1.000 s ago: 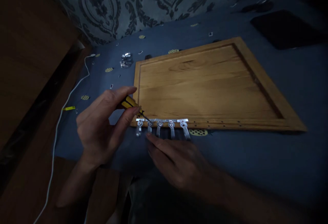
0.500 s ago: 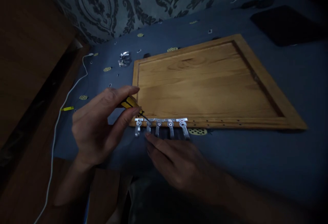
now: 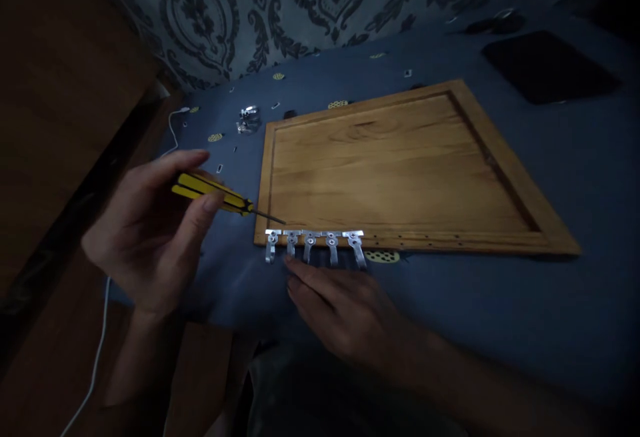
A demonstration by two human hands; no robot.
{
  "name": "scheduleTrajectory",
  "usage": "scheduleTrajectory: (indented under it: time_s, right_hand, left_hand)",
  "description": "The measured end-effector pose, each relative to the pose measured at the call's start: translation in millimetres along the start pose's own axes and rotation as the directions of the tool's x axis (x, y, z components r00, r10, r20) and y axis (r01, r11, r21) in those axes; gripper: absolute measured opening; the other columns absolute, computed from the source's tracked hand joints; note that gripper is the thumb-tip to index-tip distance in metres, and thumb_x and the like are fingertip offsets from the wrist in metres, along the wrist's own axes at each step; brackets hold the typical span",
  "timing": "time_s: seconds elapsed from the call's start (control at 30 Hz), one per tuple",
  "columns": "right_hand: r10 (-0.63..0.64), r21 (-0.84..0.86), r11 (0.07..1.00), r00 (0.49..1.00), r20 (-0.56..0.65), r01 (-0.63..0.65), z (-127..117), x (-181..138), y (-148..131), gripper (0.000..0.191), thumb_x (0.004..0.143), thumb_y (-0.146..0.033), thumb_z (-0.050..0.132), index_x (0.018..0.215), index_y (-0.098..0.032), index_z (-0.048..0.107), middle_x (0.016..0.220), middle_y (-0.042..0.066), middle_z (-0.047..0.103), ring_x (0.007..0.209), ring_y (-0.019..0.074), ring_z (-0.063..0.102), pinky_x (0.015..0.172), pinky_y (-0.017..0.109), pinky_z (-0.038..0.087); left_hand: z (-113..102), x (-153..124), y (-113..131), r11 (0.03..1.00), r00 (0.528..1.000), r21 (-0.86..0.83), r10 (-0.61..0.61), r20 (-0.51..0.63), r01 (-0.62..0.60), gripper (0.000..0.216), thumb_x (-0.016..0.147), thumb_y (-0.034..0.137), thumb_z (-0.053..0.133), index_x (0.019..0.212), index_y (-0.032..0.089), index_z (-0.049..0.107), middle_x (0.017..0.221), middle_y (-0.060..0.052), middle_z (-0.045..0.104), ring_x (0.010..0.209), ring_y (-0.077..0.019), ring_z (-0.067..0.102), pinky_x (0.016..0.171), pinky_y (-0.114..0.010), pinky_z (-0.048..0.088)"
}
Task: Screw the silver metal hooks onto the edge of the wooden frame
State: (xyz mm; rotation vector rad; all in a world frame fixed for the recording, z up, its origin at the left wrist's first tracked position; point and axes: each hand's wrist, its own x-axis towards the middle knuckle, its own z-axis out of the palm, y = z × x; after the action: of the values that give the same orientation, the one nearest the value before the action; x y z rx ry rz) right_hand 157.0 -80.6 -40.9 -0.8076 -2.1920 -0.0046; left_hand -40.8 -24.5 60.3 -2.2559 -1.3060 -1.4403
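Note:
A wooden board (image 3: 395,163) lies flat on a blue patterned cloth. Along its near edge, at the left end, hang several small metal hooks (image 3: 313,245) fixed with screws. My left hand (image 3: 145,230) is closed round a yellow-and-black screwdriver (image 3: 215,193), held off to the left of the board with its tip pointing toward the near left corner. My right hand (image 3: 335,303) lies flat on the cloth just below the hooks, fingers stretched out, fingertips close to the second hook.
A cluster of spare metal hooks (image 3: 247,120) sits beyond the board's far left corner. Small loose parts dot the cloth. A white cable (image 3: 173,133) runs down the left side. A dark flat object (image 3: 547,63) lies at the far right. Patterned fabric stands behind.
My left hand has pulled the screwdriver back to the left, away from the second hook, so the tip no longer touches the screw. The right hand has stayed in place.

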Motion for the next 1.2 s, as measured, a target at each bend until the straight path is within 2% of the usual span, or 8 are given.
scheduleTrajectory:
  time_s: [0.07, 0.2, 0.43, 0.53, 0.8, 1.03, 1.2]
  right_hand:
    - [-0.007, -0.007, 1.000, 1.000, 0.002, 0.007, -0.4, -0.2, 0.3, 0.022, 0.100, -0.007, 0.053, 0.094, -0.008, 0.075, 0.116, 0.019, 0.078, 0.075, 0.0190, 0.076, 0.065, 0.031, 0.064]
    - [-0.011, -0.015, 1.000, 1.000, 0.012, 0.012, -0.6, 0.2, 0.4, 0.023, 0.100, -0.006, 0.053, 0.094, -0.008, 0.075, 0.116, 0.019, 0.078, 0.077, 0.0203, 0.076, 0.064, 0.033, 0.065]
    - [-0.004, -0.021, 1.000, 1.000, -0.015, 0.004, -4.2, 3.8, -1.0, 0.029, 0.102, -0.006, 0.048, 0.092, -0.009, 0.075, 0.112, 0.017, 0.080, 0.075, 0.0205, 0.078, 0.062, 0.033, 0.066]
    - [-0.005, -0.010, 1.000, 1.000, -0.001, 0.005, -6.6, 5.2, -1.1, 0.031, 0.102, -0.006, 0.045, 0.093, -0.008, 0.075, 0.112, 0.017, 0.080, 0.076, 0.0205, 0.078, 0.065, 0.032, 0.067]
    - [-0.001, -0.002, 1.000, 1.000, 0.015, 0.001, -5.9, 3.2, -1.2, 0.027, 0.101, -0.006, 0.049, 0.094, -0.008, 0.075, 0.115, 0.018, 0.079, 0.077, 0.0206, 0.077, 0.066, 0.033, 0.067]
    - [0.000, -0.002, 1.000, 1.000, 0.019, 0.000, -5.6, 3.8, -0.5, 0.030, 0.102, -0.007, 0.047, 0.092, -0.010, 0.076, 0.115, 0.018, 0.079, 0.076, 0.0200, 0.077, 0.066, 0.032, 0.065]
    - [0.013, -0.001, 1.000, 1.000, 0.008, -0.013, -6.9, 4.8, -1.5, 0.032, 0.102, -0.007, 0.045, 0.090, -0.010, 0.075, 0.113, 0.017, 0.080, 0.076, 0.0196, 0.076, 0.067, 0.031, 0.064]
  left_hand:
    - [-3.6, -1.7, -0.2, 1.000, 1.000, 0.018, 0.010, 0.002, -0.010, 0.026, 0.099, 0.022, 0.070, 0.124, 0.032, 0.070, 0.110, 0.012, 0.072, 0.099, -0.0171, 0.074, 0.070, -0.038, 0.064]
    - [-3.9, -7.5, -2.8, 0.995, 0.995, -0.100, 0.040, 0.092, -0.030, 0.034, 0.095, 0.024, 0.075, 0.125, 0.039, 0.071, 0.109, 0.010, 0.075, 0.091, -0.0161, 0.075, 0.066, -0.035, 0.067]
    - [2.8, -17.0, -4.4, 0.982, 0.987, -0.187, -0.002, 0.162, 0.033, 0.040, 0.094, 0.022, 0.074, 0.129, 0.040, 0.068, 0.109, 0.004, 0.076, 0.091, -0.0179, 0.074, 0.070, -0.034, 0.066]
    - [5.8, -18.7, -4.6, 0.979, 0.987, -0.205, 0.022, 0.161, 0.011, 0.041, 0.093, 0.021, 0.075, 0.129, 0.038, 0.068, 0.103, 0.003, 0.075, 0.088, -0.0176, 0.073, 0.070, -0.033, 0.063]
    - [8.5, -19.0, -2.5, 0.977, 0.987, -0.213, 0.020, 0.158, 0.014, 0.045, 0.092, 0.016, 0.075, 0.130, 0.040, 0.068, 0.105, 0.003, 0.075, 0.088, -0.0174, 0.071, 0.068, -0.033, 0.062]
    - [8.1, -16.3, -2.1, 0.975, 0.986, -0.213, 0.094, 0.141, -0.063, 0.042, 0.090, 0.016, 0.078, 0.128, 0.033, 0.071, 0.100, 0.002, 0.076, 0.081, -0.0146, 0.069, 0.063, -0.028, 0.059]
    - [5.8, -18.0, -0.5, 0.969, 0.987, -0.245, 0.073, 0.144, -0.035, 0.044, 0.090, 0.015, 0.078, 0.130, 0.035, 0.070, 0.104, 0.003, 0.076, 0.085, -0.0149, 0.069, 0.068, -0.030, 0.060]
